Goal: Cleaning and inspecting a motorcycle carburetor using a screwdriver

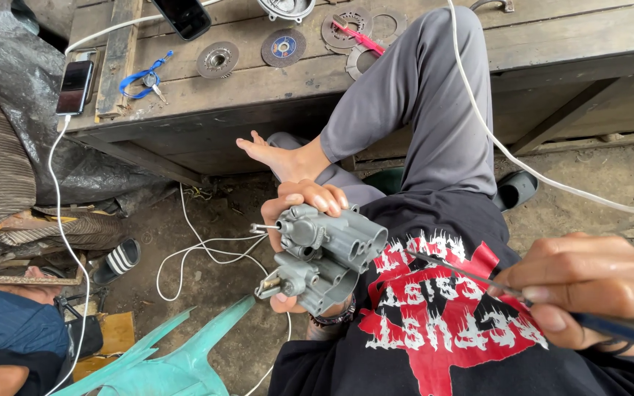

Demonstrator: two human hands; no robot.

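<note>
Gripping grey carburetor body (326, 253) in left hand (304, 202), fingers curled over top; right hand (588, 286), right of carburetor, pinching thin pick tool (464, 273). Step judged: cleaning passages; next calls for tip alignment.

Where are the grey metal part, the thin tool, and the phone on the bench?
grey metal part (328, 257), head view, on its cast body.
thin tool (456, 271), head view, on its slim metal shaft.
phone (75, 86), head view, on its dark screen.
</note>
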